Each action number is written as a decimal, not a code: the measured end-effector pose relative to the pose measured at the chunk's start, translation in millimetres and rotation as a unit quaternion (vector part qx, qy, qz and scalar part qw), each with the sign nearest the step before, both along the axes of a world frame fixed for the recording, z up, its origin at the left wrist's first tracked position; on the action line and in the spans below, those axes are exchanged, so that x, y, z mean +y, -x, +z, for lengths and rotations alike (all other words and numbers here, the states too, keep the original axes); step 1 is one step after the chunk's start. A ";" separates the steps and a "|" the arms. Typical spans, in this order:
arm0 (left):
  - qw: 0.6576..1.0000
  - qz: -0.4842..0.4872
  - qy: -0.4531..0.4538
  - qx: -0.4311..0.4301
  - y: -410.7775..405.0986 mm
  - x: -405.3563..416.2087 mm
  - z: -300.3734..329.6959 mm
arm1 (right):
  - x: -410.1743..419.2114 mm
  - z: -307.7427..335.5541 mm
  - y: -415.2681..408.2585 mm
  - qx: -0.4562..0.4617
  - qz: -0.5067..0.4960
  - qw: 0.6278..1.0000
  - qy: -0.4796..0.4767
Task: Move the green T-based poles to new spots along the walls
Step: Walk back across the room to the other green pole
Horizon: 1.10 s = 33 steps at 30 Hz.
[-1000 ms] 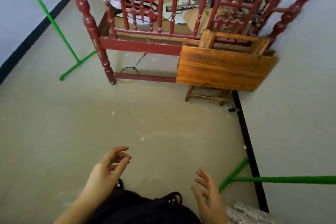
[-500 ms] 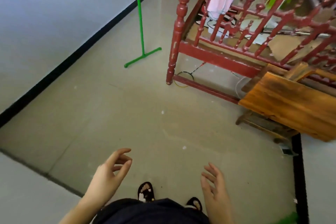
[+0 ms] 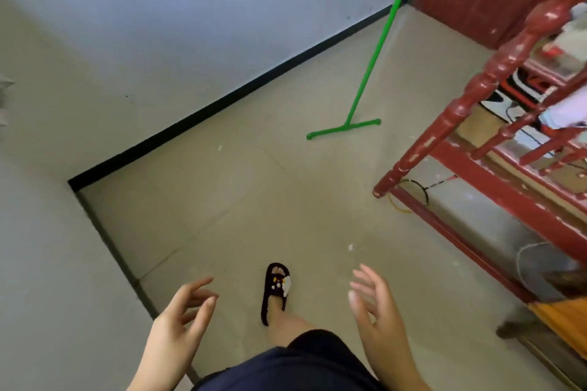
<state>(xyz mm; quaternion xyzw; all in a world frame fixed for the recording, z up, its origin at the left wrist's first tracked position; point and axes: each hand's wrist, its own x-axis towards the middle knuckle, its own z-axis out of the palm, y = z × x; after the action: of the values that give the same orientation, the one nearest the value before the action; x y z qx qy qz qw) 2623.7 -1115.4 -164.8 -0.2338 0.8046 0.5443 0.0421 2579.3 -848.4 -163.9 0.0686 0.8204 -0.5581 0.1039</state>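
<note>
Standing upright on the beige floor [image 3: 254,200], the green T-based pole [image 3: 370,63] rests on its short green crossbar foot [image 3: 344,128] well ahead of both hands, toward the upper right of the view, with its thin shaft rising out of the top of the picture. It sits in open floor between the pale grey wall with a black skirting strip [image 3: 222,98] on the left and the dark red turned-wood bed frame [image 3: 495,79] on the right, nearer to the carved red corner post than to the hands, and it touches neither wall nor frame as far as can be seen. The left hand [image 3: 181,324] hangs low in the foreground with fingers loosely spread and slightly curled, holding nothing. The right hand [image 3: 378,311] is likewise empty, palm turned inward, fingers parted and relaxed. Between the two hands a foot in a dark slipper with white flower decorations [image 3: 276,290] is planted on the floor, pointing roughly toward the pole. Above the knee a dark garment [image 3: 286,368] fills the bottom edge. At the lower right, an orange-brown wooden piece [image 3: 562,317] shows beside the bed frame, partly blurred. Under the frame near its post lies a thin yellow and black cord loop [image 3: 409,200].
</note>
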 end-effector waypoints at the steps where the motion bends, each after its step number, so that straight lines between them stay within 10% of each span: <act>1: 1.000 0.016 0.001 0.007 18.1 -8.6 1.6 | -10.0 0.9 27.8 0.004 0.011 1.000 0.007; 17: 0.962 0.254 0.002 0.101 253.0 -167.0 28.3 | -214.1 2.8 363.9 0.018 0.177 0.983 0.040; 33: 0.996 0.009 -0.013 0.090 643.1 -364.8 43.9 | -360.4 22.4 633.0 0.063 -0.117 0.990 0.053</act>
<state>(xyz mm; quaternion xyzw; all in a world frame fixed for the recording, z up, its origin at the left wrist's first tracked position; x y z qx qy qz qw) 1980.5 -1480.2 -120.9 -0.1901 0.7957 0.5742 -0.0320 1946.3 -1208.8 -141.6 0.1229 0.7810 -0.6122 -0.0107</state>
